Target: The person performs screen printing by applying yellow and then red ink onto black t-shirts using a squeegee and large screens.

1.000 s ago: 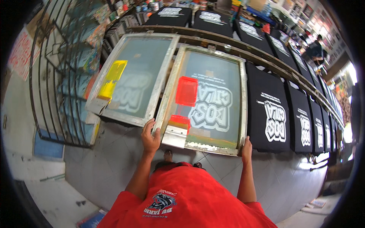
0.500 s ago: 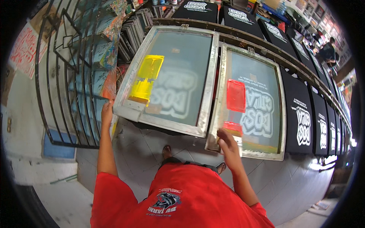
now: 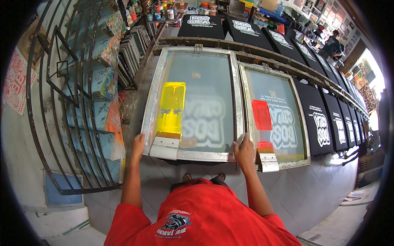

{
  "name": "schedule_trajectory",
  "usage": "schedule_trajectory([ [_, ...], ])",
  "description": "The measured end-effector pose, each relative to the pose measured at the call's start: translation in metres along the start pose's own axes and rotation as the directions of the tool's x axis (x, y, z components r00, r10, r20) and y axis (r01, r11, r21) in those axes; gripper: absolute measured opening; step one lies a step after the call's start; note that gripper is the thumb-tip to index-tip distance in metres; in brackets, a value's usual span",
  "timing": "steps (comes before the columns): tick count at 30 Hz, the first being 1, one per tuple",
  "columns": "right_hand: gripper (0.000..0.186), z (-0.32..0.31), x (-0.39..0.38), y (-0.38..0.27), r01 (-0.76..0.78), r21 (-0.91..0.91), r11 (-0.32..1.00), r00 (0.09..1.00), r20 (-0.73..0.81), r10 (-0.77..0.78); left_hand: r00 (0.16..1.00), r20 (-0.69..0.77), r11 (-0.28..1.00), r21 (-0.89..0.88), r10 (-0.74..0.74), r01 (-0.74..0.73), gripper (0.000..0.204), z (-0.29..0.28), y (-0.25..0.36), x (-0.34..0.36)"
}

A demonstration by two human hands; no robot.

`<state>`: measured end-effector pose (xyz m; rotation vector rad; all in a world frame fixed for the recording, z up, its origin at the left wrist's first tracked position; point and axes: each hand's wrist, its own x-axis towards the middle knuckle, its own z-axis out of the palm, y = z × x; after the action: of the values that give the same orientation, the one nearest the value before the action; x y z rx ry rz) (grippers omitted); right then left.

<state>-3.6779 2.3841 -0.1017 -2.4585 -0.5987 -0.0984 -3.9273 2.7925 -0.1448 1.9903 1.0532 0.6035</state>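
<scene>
My left hand (image 3: 138,146) grips the lower left corner of the left screen printing frame (image 3: 205,156). On the same frame's lower right corner, my right hand (image 3: 245,153) is closed round the edge. Yellow ink (image 3: 171,108) lies in a strip down the left of its mesh. A squeegee (image 3: 165,148) rests at the strip's near end. To the right lies a second screen printing frame (image 3: 304,131), with red ink (image 3: 262,115) on its mesh. Its squeegee (image 3: 268,161) leans over the near edge, just right of my right hand. White lettering shows through both meshes.
Black shirts with white prints (image 3: 321,123) line the long rack to the right, and more (image 3: 246,30) lie beyond the rail. Left stand a black metal railing (image 3: 88,143) and blue paint-stained steps (image 3: 98,119). Stored screens (image 3: 133,53) lean behind. A person (image 3: 331,46) is far right.
My right hand has let go of the squeegee on the red screen and moved left to the left frame's corner. My left hand stays at the left frame. The view has shifted.
</scene>
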Motion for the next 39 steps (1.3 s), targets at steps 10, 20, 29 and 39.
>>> schedule_trajectory([
  [10, 0.058, 0.037, 0.010, 0.000, -0.043, 0.282, 0.958, 0.974, -0.201, 0.103, 0.999, -0.035, 0.998, -0.047, 0.028, -0.029, 0.046, -0.001, -0.006, 0.007],
  [20, 0.057, 0.052, 0.013, -0.025, 0.031, 0.417, 0.908, 0.977, -0.205, 0.061, 0.998, -0.049, 0.999, -0.018, 0.043, -0.044, 0.048, -0.027, -0.032, 0.018],
  [29, 0.057, 0.058, 0.013, -0.025, 0.024, 0.420, 0.907, 0.979, -0.193, 0.064, 0.999, -0.033, 1.000, -0.009, 0.030, -0.030, 0.052, -0.026, -0.025, 0.025],
  [39, 0.050, -0.059, -0.069, -0.035, 0.112, 0.409, 0.906, 0.987, -0.149, -0.055, 0.939, -0.269, 0.976, 0.115, 0.212, -0.188, 0.039, -0.044, -0.023, 0.012],
])
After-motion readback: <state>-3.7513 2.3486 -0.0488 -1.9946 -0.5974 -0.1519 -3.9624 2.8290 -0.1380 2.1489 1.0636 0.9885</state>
